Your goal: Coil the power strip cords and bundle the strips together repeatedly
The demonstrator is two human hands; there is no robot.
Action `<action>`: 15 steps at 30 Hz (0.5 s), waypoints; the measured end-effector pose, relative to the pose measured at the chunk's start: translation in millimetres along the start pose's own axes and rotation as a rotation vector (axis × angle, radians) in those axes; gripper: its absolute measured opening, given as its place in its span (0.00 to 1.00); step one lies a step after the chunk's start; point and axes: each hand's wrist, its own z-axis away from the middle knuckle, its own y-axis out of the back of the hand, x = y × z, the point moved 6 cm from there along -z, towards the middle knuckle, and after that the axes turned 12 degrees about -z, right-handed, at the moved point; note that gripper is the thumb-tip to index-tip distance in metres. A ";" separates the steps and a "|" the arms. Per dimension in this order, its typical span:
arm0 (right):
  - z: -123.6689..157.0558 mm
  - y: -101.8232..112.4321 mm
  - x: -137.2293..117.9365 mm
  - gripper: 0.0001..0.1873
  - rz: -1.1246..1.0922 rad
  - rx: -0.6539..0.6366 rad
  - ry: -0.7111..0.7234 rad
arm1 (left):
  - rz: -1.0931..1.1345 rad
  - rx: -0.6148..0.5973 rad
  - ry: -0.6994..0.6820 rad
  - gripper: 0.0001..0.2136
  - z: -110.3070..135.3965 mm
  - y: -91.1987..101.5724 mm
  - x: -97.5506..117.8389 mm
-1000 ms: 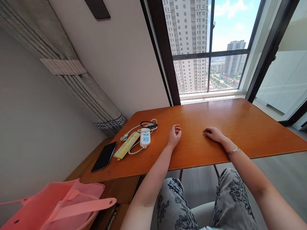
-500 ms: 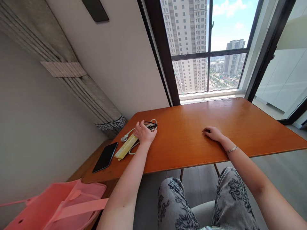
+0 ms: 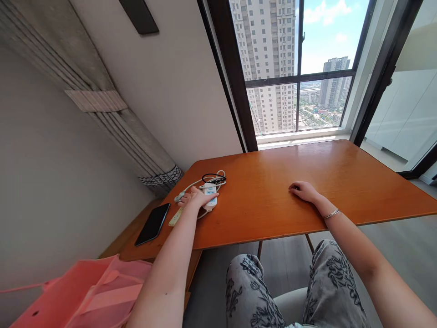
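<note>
My left hand reaches over the left part of the table with its fingers apart. Its thumb lies across a white power strip with blue markings. Beneath the palm and wrist, a yellowish power strip is mostly hidden, only its near end showing. White cord and a black cable are coiled just beyond, and a white plug sits by my fingertips. Farther right, my right hand rests on the tabletop with fingers curled in, nothing visible in them.
A black tablet or phone lies at the left edge of the wooden table. A pink bag stands at the lower left. Beyond the table are a window and a tied grey curtain.
My left hand has shifted left and slightly nearer, fingers now over the yellowish strip. The white power strip has come into sight under my thumb. My right hand stays put.
</note>
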 end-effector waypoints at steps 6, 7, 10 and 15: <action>-0.2 -1.5 -2.6 0.09 0.056 -0.023 0.010 | -0.121 -0.059 0.029 0.52 16.6 3.2 15.9; 0.0 -1.4 -3.2 0.09 0.064 -0.025 0.012 | -0.131 -0.054 -0.001 0.52 20.0 4.1 20.7; 0.8 -0.8 -4.8 0.09 0.079 -0.029 0.019 | -0.161 -0.039 -0.090 0.49 34.4 8.3 38.1; 1.1 0.2 -4.8 0.09 0.084 -0.018 0.014 | -0.169 -0.029 -0.242 0.40 65.1 18.7 74.0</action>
